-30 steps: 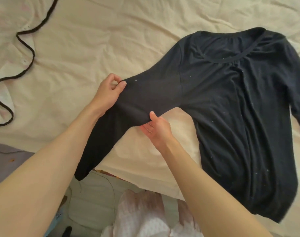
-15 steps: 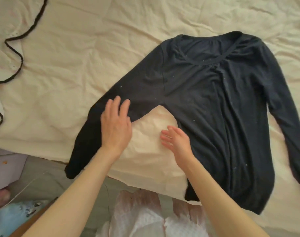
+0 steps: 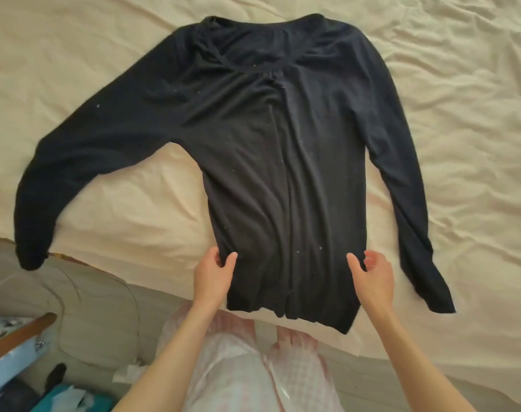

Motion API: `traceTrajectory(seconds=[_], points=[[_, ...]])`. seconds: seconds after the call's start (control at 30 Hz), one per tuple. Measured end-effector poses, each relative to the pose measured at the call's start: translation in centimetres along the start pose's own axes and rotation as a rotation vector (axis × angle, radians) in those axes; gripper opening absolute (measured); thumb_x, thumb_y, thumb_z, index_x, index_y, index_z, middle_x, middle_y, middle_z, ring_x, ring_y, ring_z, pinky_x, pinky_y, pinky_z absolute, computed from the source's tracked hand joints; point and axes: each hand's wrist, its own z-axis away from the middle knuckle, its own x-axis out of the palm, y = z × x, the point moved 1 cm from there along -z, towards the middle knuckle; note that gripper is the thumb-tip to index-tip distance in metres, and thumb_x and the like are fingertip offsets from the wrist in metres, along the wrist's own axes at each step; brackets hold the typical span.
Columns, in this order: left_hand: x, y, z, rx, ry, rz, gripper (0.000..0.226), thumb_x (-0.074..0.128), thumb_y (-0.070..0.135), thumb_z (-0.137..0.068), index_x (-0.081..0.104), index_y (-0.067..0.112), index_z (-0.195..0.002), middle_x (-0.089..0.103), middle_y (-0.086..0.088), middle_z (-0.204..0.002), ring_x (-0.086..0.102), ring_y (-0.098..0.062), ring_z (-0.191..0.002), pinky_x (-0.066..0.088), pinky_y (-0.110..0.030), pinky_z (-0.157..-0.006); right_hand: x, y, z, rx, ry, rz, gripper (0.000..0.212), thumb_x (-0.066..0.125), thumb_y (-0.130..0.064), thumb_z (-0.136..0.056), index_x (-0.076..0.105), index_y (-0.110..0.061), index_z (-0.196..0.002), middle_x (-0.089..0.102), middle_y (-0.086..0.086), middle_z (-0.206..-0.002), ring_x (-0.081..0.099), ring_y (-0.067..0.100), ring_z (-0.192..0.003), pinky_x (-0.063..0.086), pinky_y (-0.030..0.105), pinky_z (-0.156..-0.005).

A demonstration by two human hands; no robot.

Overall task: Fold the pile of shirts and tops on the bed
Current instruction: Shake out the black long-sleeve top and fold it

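Your left hand (image 3: 212,279) pinches the near left side edge of the black long-sleeved knit top (image 3: 271,162), thumb over the fabric. Your right hand (image 3: 371,278) grips its near right edge, fingers curled. The top lies flat, front up, on the wrinkled cream bedsheet (image 3: 461,114), hem over the bed's near edge, sleeves spread, neckline farthest.

A home bedroom: a bed under a rumpled cream cotton sheet (image 3: 449,93), cluttered floor at seven o'clock.
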Motion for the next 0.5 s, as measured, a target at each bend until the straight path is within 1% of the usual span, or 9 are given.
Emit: traceTrajectory(seconds=[0.07,0.13,0.23,0.3,0.4,0.47,0.5], points=[[1.7,-1.1,1.4,-0.092,0.078,0.036,0.015,0.057,0.022,-0.091,0.055,0.008,-0.089,0.059,-0.004,-0.08,0.057,-0.027,-0.084,0.037,-0.029,-0.069,-0.3,2.0,-0.1,-0.056,-0.044,0.028,0.045,0.059,-0.036,-0.091,0.053,-0.008,-0.126,0.055,0.009,-0.12,0.054,0.024,-0.109,0.045,0.036,-0.091],[2.9,-2.4,2.6,-0.171,0.1,0.083,0.016,0.057,0.019,-0.092,0.059,0.003,-0.096,0.063,-0.01,-0.092,0.056,-0.024,-0.088,0.037,-0.027,-0.075,-0.6,2.9,0.0,-0.104,-0.039,0.031,0.042,0.059,-0.035,-0.091,0.055,-0.008,-0.121,0.054,0.006,-0.113,0.053,0.022,-0.104,0.045,0.034,-0.088],[3.5,-3.6,3.7,-0.163,0.108,0.144,0.024,0.057,0.018,-0.092,0.058,0.001,-0.111,0.061,-0.011,-0.109,0.056,-0.024,-0.1,0.04,-0.029,-0.082,-0.7,4.0,0.2,-0.108,-0.018,0.033,0.038,0.057,-0.038,-0.091,0.057,-0.01,-0.115,0.051,0.001,-0.104,0.052,0.019,-0.098,0.046,0.032,-0.084],[3.2,-3.6,3.9,-0.136,0.102,0.183,0.03,0.057,0.019,-0.093,0.056,0.005,-0.119,0.057,-0.006,-0.115,0.054,-0.023,-0.106,0.042,-0.03,-0.087,-0.5,4.6,0.9,-0.175,-0.014,0.064,0.035,0.057,-0.039,-0.091,0.059,-0.011,-0.111,0.047,-0.003,-0.099,0.048,0.015,-0.095,0.044,0.03,-0.083],[2.9,-3.3,3.4,-0.113,0.087,0.236,0.029,0.056,0.019,-0.093,0.055,0.008,-0.12,0.057,-0.003,-0.112,0.053,-0.019,-0.101,0.043,-0.034,-0.089,0.6,5.0,1.9,-0.279,-0.024,0.131,0.036,0.057,-0.041,-0.091,0.058,-0.012,-0.111,0.05,-0.001,-0.103,0.043,0.012,-0.094,0.039,0.026,-0.082],[3.0,-3.4,2.8,-0.139,0.054,0.265,0.026,0.055,0.021,-0.094,0.056,0.009,-0.118,0.057,-0.003,-0.111,0.052,-0.019,-0.102,0.044,-0.036,-0.091,1.4,4.8,2.1,-0.258,-0.028,0.168,0.04,0.056,-0.043,-0.091,0.055,-0.012,-0.116,0.053,0.002,-0.11,0.046,0.015,-0.101,0.041,0.029,-0.086],[3.1,-3.4,2.6,-0.145,0.038,0.258,0.025,0.054,0.022,-0.095,0.057,0.007,-0.115,0.057,-0.003,-0.109,0.052,-0.02,-0.103,0.044,-0.035,-0.089,1.8,4.7,2.3,-0.241,-0.017,0.195,0.037,0.055,-0.041,-0.092,0.055,-0.012,-0.115,0.053,0.004,-0.112,0.047,0.018,-0.104,0.041,0.03,-0.087]])
